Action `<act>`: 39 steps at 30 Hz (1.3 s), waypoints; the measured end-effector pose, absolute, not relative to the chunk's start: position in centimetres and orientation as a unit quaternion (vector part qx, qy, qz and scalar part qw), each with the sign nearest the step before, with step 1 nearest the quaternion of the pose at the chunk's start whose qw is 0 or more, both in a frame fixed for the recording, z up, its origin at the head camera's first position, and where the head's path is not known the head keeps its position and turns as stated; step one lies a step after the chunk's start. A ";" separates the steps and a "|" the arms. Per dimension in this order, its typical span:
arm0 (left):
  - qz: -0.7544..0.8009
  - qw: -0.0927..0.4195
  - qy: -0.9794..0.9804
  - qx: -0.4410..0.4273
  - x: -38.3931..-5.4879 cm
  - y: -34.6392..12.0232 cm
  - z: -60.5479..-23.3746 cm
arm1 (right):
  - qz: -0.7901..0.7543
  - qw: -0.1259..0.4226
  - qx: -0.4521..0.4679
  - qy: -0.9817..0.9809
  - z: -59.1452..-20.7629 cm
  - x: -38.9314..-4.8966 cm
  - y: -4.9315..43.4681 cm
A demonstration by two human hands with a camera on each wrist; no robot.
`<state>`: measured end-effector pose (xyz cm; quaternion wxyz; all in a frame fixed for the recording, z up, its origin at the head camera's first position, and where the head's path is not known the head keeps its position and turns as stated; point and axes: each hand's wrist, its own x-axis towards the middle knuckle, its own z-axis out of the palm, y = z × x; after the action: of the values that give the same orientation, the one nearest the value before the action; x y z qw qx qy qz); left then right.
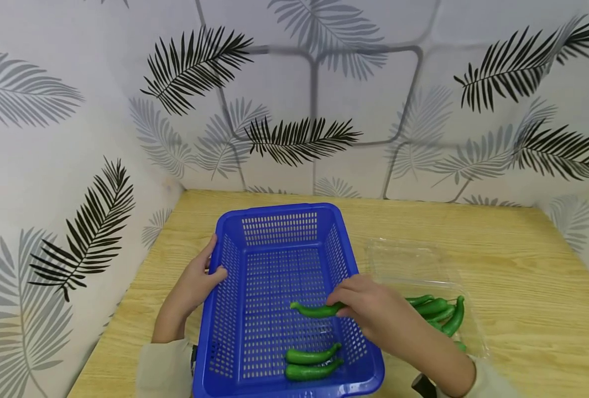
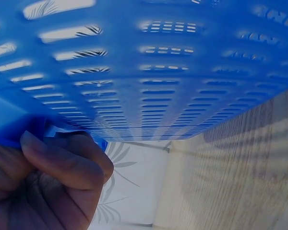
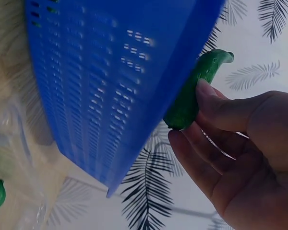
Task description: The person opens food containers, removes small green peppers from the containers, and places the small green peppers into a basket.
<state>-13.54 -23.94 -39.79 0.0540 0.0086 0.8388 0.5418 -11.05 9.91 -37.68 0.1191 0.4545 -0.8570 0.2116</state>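
Observation:
A blue plastic basket [image 1: 280, 210] with slotted walls stands before me in the head view. My left hand [image 1: 192, 287] grips its left rim, and the left wrist view shows curled fingers [image 2: 72, 170] at that rim. Between the thumb and fingers of my right hand [image 1: 374, 309] is a green chili pepper [image 1: 316, 311], held over the basket's right side. The right wrist view shows the same pepper [image 3: 187, 100] pinched near the basket's rim. Two more green peppers [image 1: 314, 354] lie side by side on the basket floor, near its front.
Right of the basket, a clear plastic container [image 1: 408, 262] with its lid folded back holds several green peppers [image 1: 436, 307], partly hidden by my right arm. Both stand on a wooden table [image 1: 533, 287]. Leaf-patterned cloth [image 1: 324, 83] rises behind and at the sides.

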 end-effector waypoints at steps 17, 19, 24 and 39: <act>0.533 0.052 0.845 0.007 -13.3 -23.6 -39.1 | 0.134 0.016 0.460 -0.878 -39.9 -10.9 6.5; 0.533 0.053 0.845 0.007 -13.3 -23.6 -39.0 | 0.127 0.001 0.461 -0.878 -40.1 -11.0 6.3; 0.533 0.053 0.845 0.004 -13.3 -23.7 -39.4 | 0.096 -0.003 0.470 -0.877 -40.8 -10.9 5.9; 0.539 0.052 0.841 0.004 -13.8 -24.1 -40.5 | 0.034 -0.033 0.469 -0.882 -42.4 -10.9 4.8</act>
<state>-13.81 -24.12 -40.55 0.0517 0.0039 0.8406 0.5392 -10.91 4.82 -42.39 -0.0327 0.4687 -0.8821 0.0339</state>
